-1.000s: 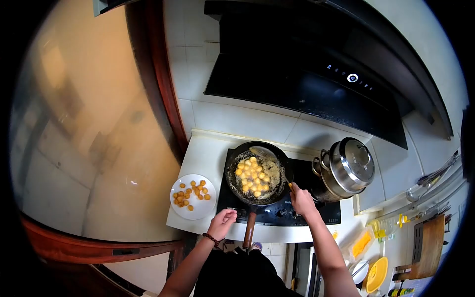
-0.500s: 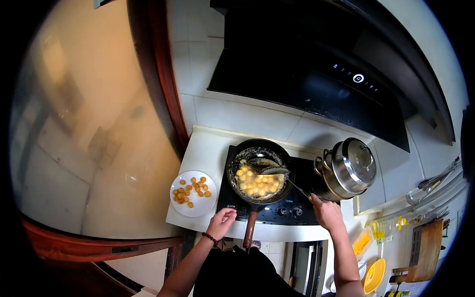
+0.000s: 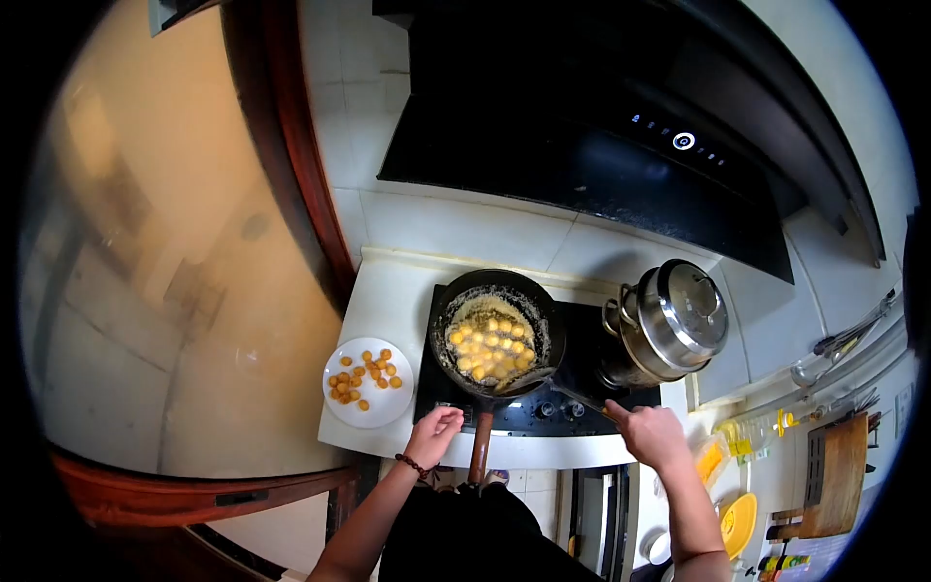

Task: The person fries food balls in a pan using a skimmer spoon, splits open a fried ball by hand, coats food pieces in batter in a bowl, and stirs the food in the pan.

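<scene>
In the black wok (image 3: 550, 330) on the stove, several yellow balls (image 3: 490, 347) lie in bubbling oil. My right hand (image 3: 652, 433) is closed round the handle of a metal spatula (image 3: 579, 395), whose blade rests at the wok's lower right inside edge. Left of the wok's brown wooden handle (image 3: 480, 448), my left hand (image 3: 435, 433) hovers at the counter's front edge with its fingers curled together; whether anything is inside is hidden. A white plate (image 3: 369, 415) with several browned balls (image 3: 379, 365) stands on the counter to the left.
A lidded steel pot (image 3: 671, 325) stands on the right of the stove (image 3: 543, 417). The black range hood (image 3: 582, 165) hangs above. Farther right are an oil bottle (image 3: 745, 436), a yellow basin (image 3: 741, 524) and a wooden board (image 3: 839, 475). A large pale panel borders the left.
The spatula has moved from the wok's far side down to its near right edge, with my right hand shifting right and nearer. The balls have spread about. My left hand has hardly moved.
</scene>
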The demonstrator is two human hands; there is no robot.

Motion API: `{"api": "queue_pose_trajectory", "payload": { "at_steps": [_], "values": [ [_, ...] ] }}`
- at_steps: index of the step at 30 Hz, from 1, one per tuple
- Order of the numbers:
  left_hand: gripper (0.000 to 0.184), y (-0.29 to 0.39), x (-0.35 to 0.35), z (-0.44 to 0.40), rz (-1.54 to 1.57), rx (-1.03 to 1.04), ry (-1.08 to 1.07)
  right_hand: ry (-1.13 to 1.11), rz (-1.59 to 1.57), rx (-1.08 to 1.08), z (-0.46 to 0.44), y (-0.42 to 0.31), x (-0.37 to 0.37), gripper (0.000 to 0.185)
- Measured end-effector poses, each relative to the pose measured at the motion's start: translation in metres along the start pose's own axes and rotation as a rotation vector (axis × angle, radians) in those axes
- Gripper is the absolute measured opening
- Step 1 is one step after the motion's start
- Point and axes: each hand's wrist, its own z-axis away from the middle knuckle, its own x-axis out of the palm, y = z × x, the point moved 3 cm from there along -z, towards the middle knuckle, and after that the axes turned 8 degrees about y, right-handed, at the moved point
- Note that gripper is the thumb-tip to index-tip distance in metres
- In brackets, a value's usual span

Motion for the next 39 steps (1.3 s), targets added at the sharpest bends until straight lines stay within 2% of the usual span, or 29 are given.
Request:
{"api": "queue_pose_trajectory", "payload": {
  "at_steps": [6,18,20,24,29,31,33,35,37,39],
  "values": [
    [0.029,0.0,0.0,0.004,-0.004,-0.011,0.015,0.118,-0.156,0.074,-0.039,-0.01,0.053,0.052],
    [0.027,-0.002,-0.011,0.01,0.041,0.009,0.046,0.268,-0.29,0.23,-0.111,-0.017,0.073,0.046],
    [0.027,0.001,-0.012,0.01,0.043,0.004,0.051,0.229,-0.366,0.29,-0.114,-0.018,0.078,0.047],
    [0.027,0.0,-0.018,0.01,0.041,0.004,0.064,0.281,-0.479,0.233,-0.107,-0.015,0.088,0.045],
    [0.027,-0.008,-0.019,0.01,0.046,-0.006,0.077,0.291,-0.616,0.292,-0.1,-0.013,0.106,0.045],
    [0.027,-0.003,-0.016,0.009,0.033,-0.016,0.061,0.278,-0.644,0.315,-0.103,-0.013,0.115,0.045],
    [0.027,-0.003,-0.015,0.009,0.041,-0.011,0.052,0.139,-0.944,0.388,-0.106,-0.012,0.144,0.046],
    [0.027,-0.002,-0.013,0.008,0.051,-0.01,0.046,0.092,-0.975,0.389,-0.104,-0.014,0.144,0.045],
    [0.027,-0.004,-0.014,0.008,0.057,-0.012,0.041,-0.222,-1.4,0.604,-0.096,-0.029,0.12,0.044],
    [0.027,-0.005,-0.011,0.007,0.078,-0.021,0.023,-0.261,-1.46,0.636,-0.096,-0.031,0.125,0.039]
  ]
}}
